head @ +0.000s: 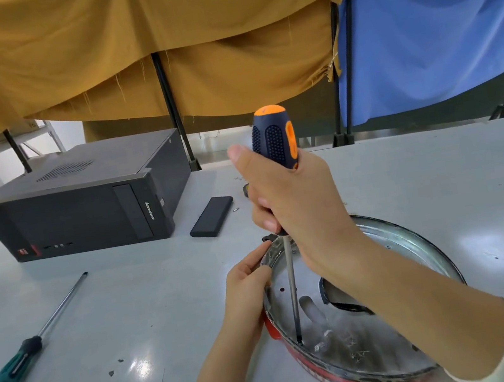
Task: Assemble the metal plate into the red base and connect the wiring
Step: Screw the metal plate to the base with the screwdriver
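Observation:
The red base lies on the table at the lower right, with the round metal plate set inside it. My right hand grips the black and orange handle of a screwdriver held upright. Its shaft runs down to a point on the plate near the front left rim. My left hand holds the left rim of the base, fingers curled over its edge. A dark opening in the plate is partly hidden by my right forearm. No wiring is plainly visible.
A second screwdriver with a green and black handle lies at the left on the grey table. A black computer case stands at the back left, with a small black flat box beside it. Orange and blue cloths hang behind.

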A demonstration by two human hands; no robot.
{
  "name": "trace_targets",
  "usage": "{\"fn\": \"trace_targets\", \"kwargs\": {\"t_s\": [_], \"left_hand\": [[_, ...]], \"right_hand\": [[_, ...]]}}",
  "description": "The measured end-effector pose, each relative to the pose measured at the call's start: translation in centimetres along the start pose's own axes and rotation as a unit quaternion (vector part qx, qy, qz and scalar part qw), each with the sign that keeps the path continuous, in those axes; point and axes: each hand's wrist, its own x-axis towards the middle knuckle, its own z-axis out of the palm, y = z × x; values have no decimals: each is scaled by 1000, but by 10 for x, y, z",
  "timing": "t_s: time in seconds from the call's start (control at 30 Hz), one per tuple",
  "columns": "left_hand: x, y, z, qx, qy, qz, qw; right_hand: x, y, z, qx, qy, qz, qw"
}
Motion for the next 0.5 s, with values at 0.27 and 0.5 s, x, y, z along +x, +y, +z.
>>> {"fn": "trace_targets", "kwargs": {"t_s": [0.27,0.5], "left_hand": [[-2,11,-6,10,-72,-100,992],[-10,11,8,39,-5,-79,996]], "right_hand": [[5,0,-13,-46,-121,-25,991],[10,3,-6,9,-149,-9,989]]}}
